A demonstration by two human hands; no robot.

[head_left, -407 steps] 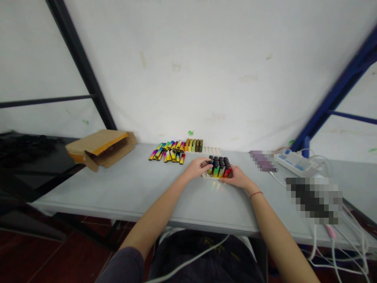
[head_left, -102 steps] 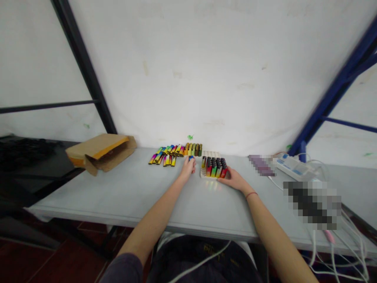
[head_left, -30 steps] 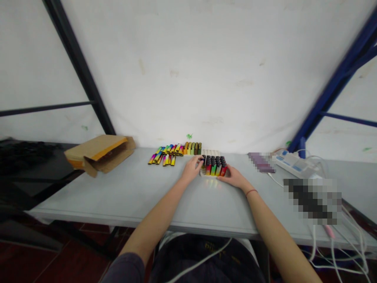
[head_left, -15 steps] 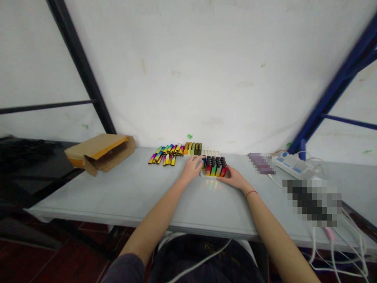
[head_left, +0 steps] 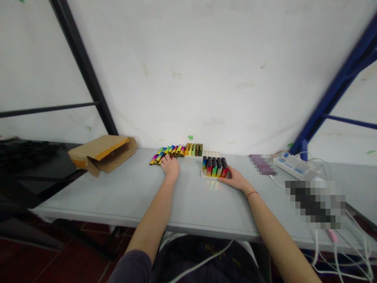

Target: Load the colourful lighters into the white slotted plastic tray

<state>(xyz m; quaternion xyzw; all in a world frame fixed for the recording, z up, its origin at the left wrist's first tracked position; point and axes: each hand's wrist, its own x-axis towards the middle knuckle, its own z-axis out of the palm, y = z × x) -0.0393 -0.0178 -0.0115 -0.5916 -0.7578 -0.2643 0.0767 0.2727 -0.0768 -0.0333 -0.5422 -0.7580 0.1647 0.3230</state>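
Observation:
A white tray stands near the middle of the table, holding several upright lighters with dark tops and bright, multicoloured bodies. My right hand grips the tray's front right corner, the thumb low along the front. Further left, my left hand lies over the near edge of a pile of loose shiny lighters. Its fingers are spread a little and reach down among them; their tips are partly hidden.
Behind the tray are a second white tray and a block of upright yellow and green lighters. An opened cardboard box lies at the left. On the right are a power strip and white cables.
My left hand has moved left, from the tray's left side to the loose lighters. A blue lighter now shows at the tray's left. My right hand stays at the tray.

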